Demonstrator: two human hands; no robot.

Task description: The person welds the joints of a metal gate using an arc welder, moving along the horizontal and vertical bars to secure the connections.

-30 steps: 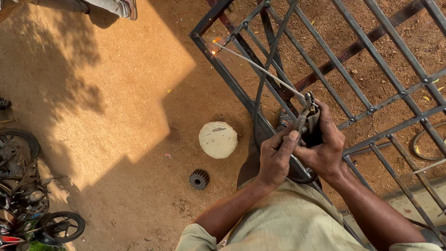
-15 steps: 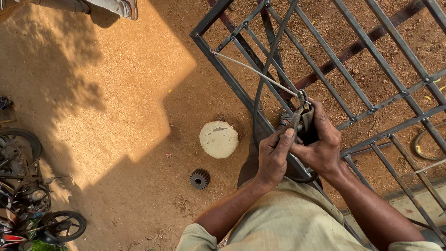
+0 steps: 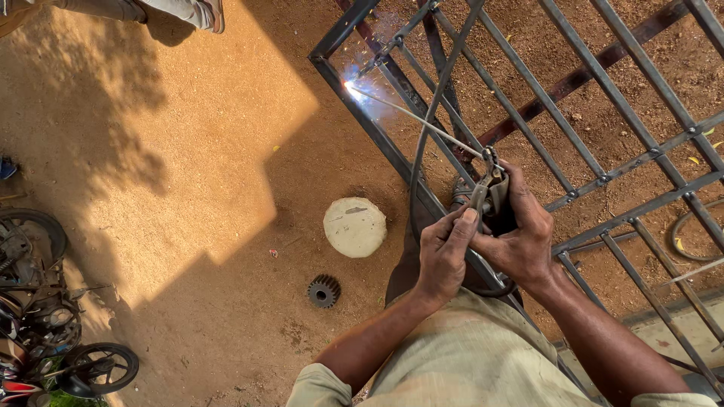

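Right hand (image 3: pixel 520 241) and left hand (image 3: pixel 446 256): both clenched round the dark metal electrode holder (image 3: pixel 486 192), which looks rigid and safest held at its handle. Thin grey welding rod (image 3: pixel 418 119), likely brittle and hot, runs toward ten o'clock, tip sparking against the grey steel-bar gate frame (image 3: pixel 362 120).

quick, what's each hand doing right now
Left hand: closed on the electrode holder, steadying it.
Right hand: closed on the same holder; the welding rod sparks at the metal gate frame.
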